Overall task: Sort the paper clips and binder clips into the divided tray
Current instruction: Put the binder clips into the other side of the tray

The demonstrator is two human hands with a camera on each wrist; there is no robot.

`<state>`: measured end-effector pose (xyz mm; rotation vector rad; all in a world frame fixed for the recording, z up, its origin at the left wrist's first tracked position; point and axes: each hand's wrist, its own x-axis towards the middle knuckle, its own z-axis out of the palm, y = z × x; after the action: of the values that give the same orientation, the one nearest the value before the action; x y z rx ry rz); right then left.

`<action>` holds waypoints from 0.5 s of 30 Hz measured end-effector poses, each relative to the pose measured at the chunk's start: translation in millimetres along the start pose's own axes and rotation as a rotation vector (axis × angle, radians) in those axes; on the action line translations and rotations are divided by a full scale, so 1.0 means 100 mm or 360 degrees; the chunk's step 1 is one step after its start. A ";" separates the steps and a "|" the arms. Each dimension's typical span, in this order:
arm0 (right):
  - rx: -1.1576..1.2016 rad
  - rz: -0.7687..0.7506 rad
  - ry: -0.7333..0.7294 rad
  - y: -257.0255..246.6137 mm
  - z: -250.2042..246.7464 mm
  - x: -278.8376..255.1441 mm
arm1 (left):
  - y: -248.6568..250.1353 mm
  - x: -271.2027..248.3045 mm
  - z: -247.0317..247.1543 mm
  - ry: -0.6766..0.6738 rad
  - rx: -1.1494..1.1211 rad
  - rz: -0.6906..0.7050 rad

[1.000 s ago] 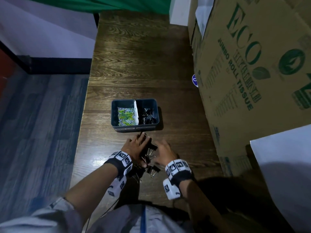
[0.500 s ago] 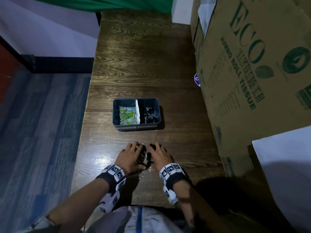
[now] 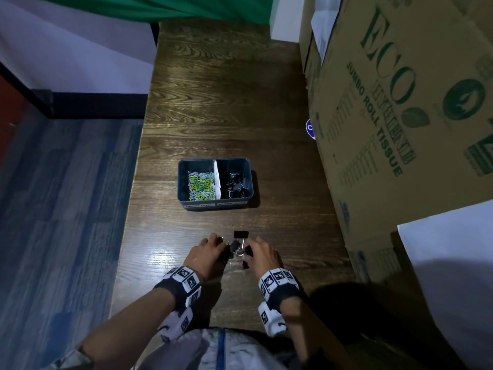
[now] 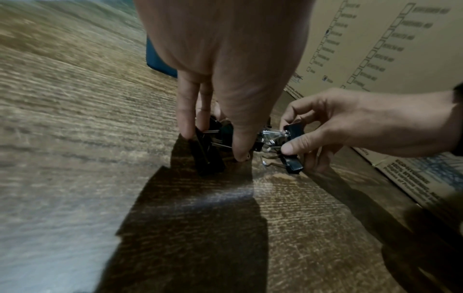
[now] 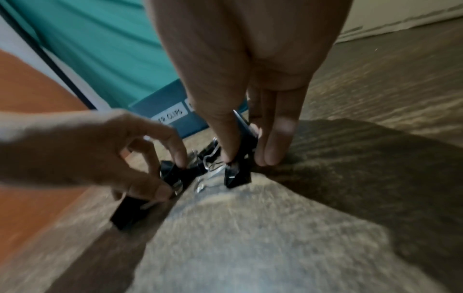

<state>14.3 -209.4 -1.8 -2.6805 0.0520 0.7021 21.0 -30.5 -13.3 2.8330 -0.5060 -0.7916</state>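
A dark blue divided tray (image 3: 213, 205) sits mid-table, with coloured paper clips (image 3: 201, 185) in its left compartment and black binder clips (image 3: 236, 182) in its right. Nearer me, a small pile of black binder clips (image 3: 240, 248) lies between my hands. My left hand (image 3: 213, 247) pinches a few of them between thumb and fingers (image 4: 185, 126). My right hand (image 3: 257, 252) pinches one binder clip (image 5: 238, 170) from the pile's right side. One more clip (image 3: 241, 234) lies just ahead of the pile.
A large cardboard box (image 3: 400, 116) printed with green lettering lines the table's right edge, close to my right hand. The table's left edge (image 3: 133, 209) drops to a blue floor. A white surface (image 3: 453, 263) lies at lower right.
Both hands have drawn back a little from the tray toward me and closed in on the binder clips, bunching them between the fingertips.
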 end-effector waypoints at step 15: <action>0.0340 -0.0143 0.0511 -0.54 -1.20 0.46 | 0.01 0.01 0.00 0.0029 -0.0117 -0.0106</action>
<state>117.6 -199.9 91.4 -2.5435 0.0836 0.2194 21.5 -31.5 -13.7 2.7994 -0.3742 -0.7784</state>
